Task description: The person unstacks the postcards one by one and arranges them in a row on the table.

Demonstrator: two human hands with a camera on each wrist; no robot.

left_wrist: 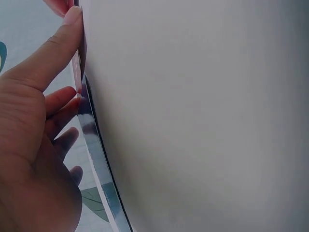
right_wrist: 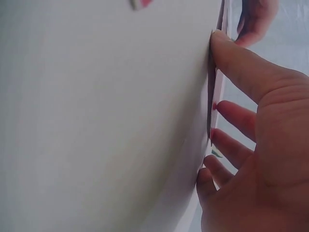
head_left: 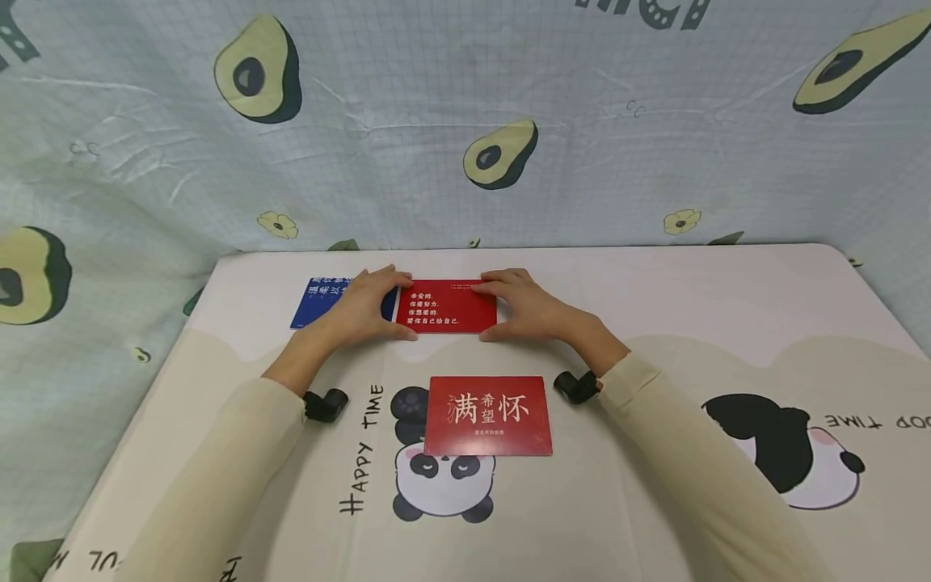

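Observation:
A red card with white writing [head_left: 451, 307] lies near the table's far edge in the head view. My left hand [head_left: 360, 309] holds its left end, thumb at the near edge and fingers at the far edge. On the right end, my right hand [head_left: 534, 310] grips the card the same way. A blue card [head_left: 313, 303] lies to the left, partly covered by my left hand. In the left wrist view my left hand [left_wrist: 36, 130] has its thumb at the card's edge; the right wrist view shows my right hand [right_wrist: 265, 130] likewise.
A second red card [head_left: 487, 436] lies nearer me, partly over a printed panda [head_left: 445, 489] on the tablecloth. Behind the table hangs a pale avocado-patterned cloth [head_left: 385, 162]. A printed black-and-white dog's head [head_left: 829, 473] is at the right.

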